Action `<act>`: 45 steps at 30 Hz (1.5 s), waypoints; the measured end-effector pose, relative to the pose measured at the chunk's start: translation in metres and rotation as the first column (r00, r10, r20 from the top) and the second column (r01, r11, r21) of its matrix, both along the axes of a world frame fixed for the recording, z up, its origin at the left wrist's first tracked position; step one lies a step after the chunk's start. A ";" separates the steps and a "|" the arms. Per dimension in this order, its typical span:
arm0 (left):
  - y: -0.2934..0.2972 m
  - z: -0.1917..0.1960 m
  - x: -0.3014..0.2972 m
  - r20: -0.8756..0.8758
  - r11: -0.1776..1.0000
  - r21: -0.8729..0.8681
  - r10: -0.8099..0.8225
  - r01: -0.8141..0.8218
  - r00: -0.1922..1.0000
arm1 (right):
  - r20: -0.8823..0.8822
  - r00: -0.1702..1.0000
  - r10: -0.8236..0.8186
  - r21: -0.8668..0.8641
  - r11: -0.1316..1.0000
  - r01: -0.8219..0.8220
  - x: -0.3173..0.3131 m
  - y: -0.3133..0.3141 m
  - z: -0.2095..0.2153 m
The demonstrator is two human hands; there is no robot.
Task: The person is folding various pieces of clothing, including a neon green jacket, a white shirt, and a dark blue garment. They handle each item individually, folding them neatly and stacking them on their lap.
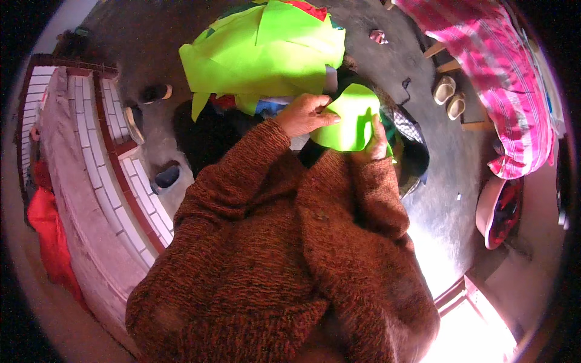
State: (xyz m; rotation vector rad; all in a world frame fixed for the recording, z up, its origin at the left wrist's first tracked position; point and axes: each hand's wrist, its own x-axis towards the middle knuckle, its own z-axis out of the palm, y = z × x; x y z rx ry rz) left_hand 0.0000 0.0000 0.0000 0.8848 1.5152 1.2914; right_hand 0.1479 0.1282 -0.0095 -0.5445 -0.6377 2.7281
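From where I stand, a bright red cloth is at the far left, beside a white-tiled, brown-trimmed ledge. A dark rounded shoe sits on the grey floor by the ledge's right edge. Next comes a broad heap of thin lime-green sheets; what carries it is mostly hidden. Near the heap's lower right corner, the left hand pinches the left edge of a small, round-cornered lime-green piece between thumb and fingers. The right hand grips its lower right edge, thumb along the front, other fingers out of sight behind, so the piece is held up between both hands. Farther right, two beige clogs rest on the floor, near a pink-and-white checked cloth.
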 end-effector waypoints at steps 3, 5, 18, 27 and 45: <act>0.010 0.009 0.014 0.055 0.984 0.115 0.127 -0.133 0.990 | -0.065 0.998 -0.021 0.095 0.995 0.027 0.008 0.015 0.002; 0.002 0.038 0.005 0.044 0.983 0.086 0.156 -0.159 0.987 | -0.113 0.993 -0.030 0.126 0.991 0.044 -0.001 0.003 0.009; 0.018 0.110 -0.051 0.080 0.941 0.199 0.263 -0.274 0.961 | -0.209 0.977 0.032 0.025 0.999 -0.028 -0.004 0.007 -0.016; 0.007 0.072 -0.138 -0.439 0.919 0.118 0.388 -0.376 0.811 | -0.273 0.960 0.057 0.025 0.998 -0.052 -0.003 0.007 -0.017; 0.027 0.051 -0.130 -0.980 0.965 0.178 0.158 -0.192 -0.119 | -0.323 0.946 0.006 -0.018 1.000 -0.012 -0.001 0.013 -0.014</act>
